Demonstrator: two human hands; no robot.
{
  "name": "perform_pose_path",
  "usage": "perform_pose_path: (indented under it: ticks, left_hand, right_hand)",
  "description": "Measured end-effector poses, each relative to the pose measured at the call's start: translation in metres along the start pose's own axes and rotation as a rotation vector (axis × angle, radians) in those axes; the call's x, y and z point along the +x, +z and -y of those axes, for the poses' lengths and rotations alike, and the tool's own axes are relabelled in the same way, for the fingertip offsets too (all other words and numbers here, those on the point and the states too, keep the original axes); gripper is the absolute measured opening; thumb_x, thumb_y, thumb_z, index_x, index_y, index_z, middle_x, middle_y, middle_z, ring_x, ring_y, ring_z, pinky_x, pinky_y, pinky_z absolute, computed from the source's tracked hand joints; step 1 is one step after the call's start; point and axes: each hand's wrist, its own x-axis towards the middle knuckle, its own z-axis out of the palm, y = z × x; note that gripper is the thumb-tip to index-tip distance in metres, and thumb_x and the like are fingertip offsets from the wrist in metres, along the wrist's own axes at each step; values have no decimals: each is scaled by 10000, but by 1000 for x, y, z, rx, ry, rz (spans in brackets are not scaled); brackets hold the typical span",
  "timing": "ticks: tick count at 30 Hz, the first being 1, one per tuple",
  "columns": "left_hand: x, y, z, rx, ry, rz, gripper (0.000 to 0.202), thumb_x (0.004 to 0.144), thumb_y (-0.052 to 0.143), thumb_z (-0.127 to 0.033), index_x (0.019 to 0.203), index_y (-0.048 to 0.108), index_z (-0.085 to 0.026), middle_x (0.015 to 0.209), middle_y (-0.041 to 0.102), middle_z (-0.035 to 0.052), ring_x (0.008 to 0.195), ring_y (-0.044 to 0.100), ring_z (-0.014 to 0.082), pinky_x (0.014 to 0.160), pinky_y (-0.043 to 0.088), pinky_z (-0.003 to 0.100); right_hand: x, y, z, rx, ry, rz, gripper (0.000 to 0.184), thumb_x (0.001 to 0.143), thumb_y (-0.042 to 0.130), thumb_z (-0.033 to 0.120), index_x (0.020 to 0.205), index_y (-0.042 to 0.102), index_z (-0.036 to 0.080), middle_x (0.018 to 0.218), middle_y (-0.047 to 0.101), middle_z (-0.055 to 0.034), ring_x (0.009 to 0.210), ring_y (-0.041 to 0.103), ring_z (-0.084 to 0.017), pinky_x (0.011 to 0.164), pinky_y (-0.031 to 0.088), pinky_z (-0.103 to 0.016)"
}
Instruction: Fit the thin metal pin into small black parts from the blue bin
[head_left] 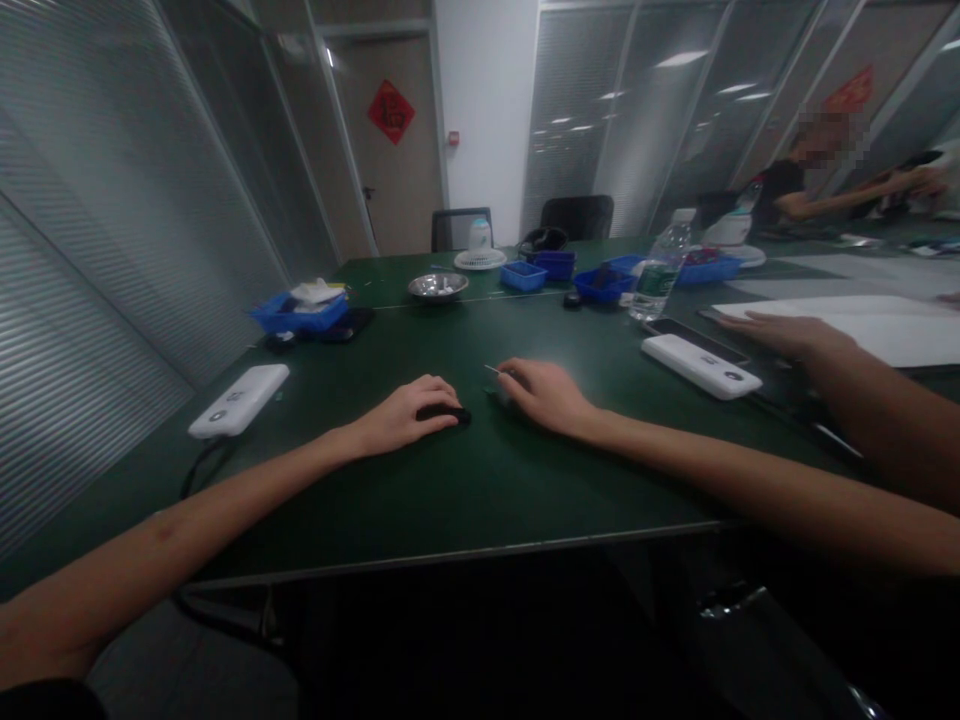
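Observation:
My left hand (405, 415) rests low over the green table (480, 490), its fingers closed around a small black object (444, 411). The kind of that object cannot be made out. Just to the right, my right hand (551, 395) pinches a thin, pale, pin-like piece (491, 369) whose short end sticks out to the left of the fingertips. The two hands are apart, with a narrow gap of tabletop between them. The rest of the thin piece is hidden by my right fingers.
White power banks lie at left (240, 400) and right (701, 366), the right one by a phone (697, 340). Behind are a metal bowl (438, 287), blue trays (307, 313) and a water bottle (661, 270). Another person's hand (795, 338) lies near white paper (892, 325).

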Motion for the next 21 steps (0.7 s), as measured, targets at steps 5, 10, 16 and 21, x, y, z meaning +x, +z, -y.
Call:
perform_pose_path:
  ticks: [5,10,16,21]
  left_hand:
    - [0,1,0,12,17,8,268,1033,593,-317,1268,709,-260,1314,643,95,1243,571,248,1065,472,432]
    - [0,2,1,1,36,18,292,1038,585,-309,1302,701,-271,1347,648,93,1273,570,246,1097,458,442]
    - [2,-1,-6,3,93,122,316,1054,546,-264,1342,671,-302,1466,620,76,1434,473,260,1182,340,498]
    - [5,-3,-18,1,93,208,318,1078,482,-258,1336,659,-309,1548,554,72,1515,387,279,1181,318,518]
  right_hand:
    - [1,-2,-1,-63,-38,149,505,1068,427,540,1272,739,200,1057,778,-98,819,685,-216,690,460,-315]
    - [-2,-7,1,85,-156,254,542,1073,391,569,1266,756,218,969,774,-64,781,655,-190,691,434,-300]
    - [-1,-10,0,335,-89,206,565,1088,351,554,1233,751,182,910,713,-41,784,602,-173,721,422,-290]
    - [0,-11,-1,387,-64,159,547,1081,374,566,1192,756,191,878,678,-22,762,567,-163,711,404,-285]
